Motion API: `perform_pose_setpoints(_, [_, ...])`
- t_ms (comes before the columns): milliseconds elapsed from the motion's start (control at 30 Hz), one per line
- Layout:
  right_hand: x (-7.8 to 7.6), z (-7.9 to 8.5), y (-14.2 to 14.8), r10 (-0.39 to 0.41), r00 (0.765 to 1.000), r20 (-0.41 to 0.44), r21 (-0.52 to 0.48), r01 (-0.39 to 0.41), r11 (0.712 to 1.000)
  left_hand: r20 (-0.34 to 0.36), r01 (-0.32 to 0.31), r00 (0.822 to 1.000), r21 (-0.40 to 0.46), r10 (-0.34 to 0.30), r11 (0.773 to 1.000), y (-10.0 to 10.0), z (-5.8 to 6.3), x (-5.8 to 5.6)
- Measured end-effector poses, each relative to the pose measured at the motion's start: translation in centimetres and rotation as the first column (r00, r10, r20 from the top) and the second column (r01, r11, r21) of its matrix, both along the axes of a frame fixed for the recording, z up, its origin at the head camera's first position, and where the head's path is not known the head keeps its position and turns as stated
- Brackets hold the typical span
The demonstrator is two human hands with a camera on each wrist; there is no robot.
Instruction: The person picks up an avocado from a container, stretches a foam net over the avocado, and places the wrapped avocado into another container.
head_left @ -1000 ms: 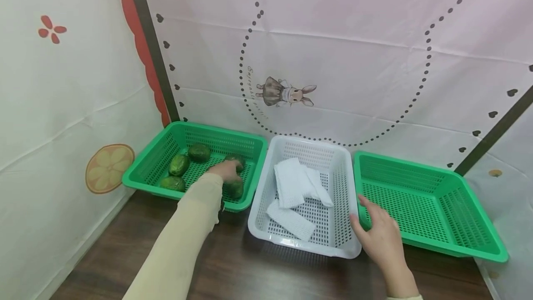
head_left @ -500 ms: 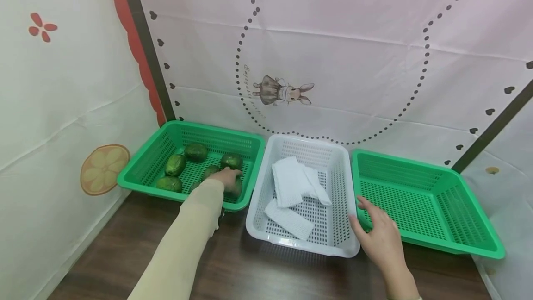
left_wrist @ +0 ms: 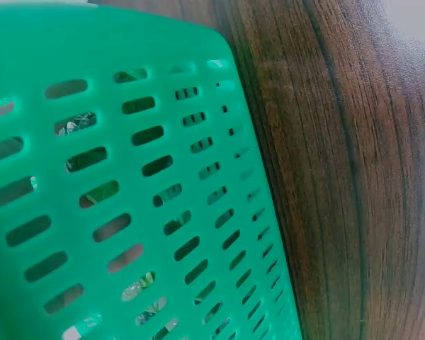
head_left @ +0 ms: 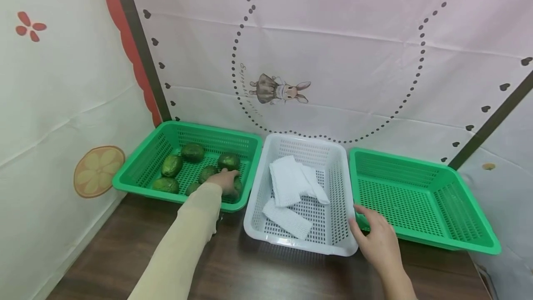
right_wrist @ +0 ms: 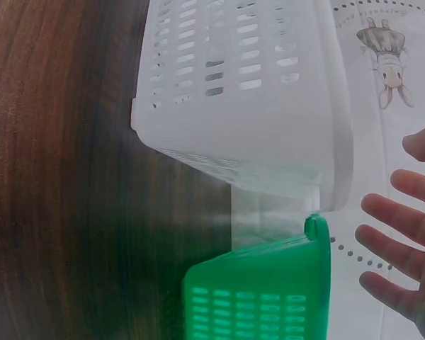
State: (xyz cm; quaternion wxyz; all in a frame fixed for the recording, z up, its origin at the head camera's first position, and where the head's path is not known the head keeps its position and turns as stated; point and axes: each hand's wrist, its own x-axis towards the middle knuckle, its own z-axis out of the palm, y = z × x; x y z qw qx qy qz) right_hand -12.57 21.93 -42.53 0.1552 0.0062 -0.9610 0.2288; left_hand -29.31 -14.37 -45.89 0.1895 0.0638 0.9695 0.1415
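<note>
Your left hand (head_left: pixel 222 180) is curled over a dark green avocado (head_left: pixel 231 189) in the left green perforated plastic basket (head_left: pixel 137 172), so you're mid-pick; lift next. Right hand (head_left: pixel 376 240) hovers spread, holding nothing, near the white plastic basket (head_left: pixel 349 240).

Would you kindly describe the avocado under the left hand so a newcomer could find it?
Three baskets line the wall; take the left green basket. The avocado lies in its near right corner, under the left hand. It alone is touched; the other avocados lie apart.

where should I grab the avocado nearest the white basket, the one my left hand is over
Take the avocado from above, fingers curled round its narrow sides. It lies low in the left green basket close to the wall nearest the white basket, so a sideways approach looks blocked. Your left hand already sits over it.
</note>
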Motion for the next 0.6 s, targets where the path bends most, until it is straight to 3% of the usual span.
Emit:
perform_pose_setpoints(267, [0.4,-0.4,0.1,-0.002,0.999,-0.037,0.000,0.002,1.000,-0.081,0.027,0.996,0.008,-0.026,1.000,-0.5,0.7,0.0])
perform_pose_setpoints(433, [0.6,-0.5,0.1,-0.004,0.999,-0.040,-0.013,0.004,1.000,-0.102,0.004,0.995,0.019,-0.002,1.000,-0.9,0.4,-0.3])
perform_pose_setpoints(600, [0.8,-0.5,0.2,0.002,0.999,-0.051,-0.023,-0.004,1.000,-0.115,-0.015,0.993,0.013,0.016,1.000,-1.1,1.4,0.3])
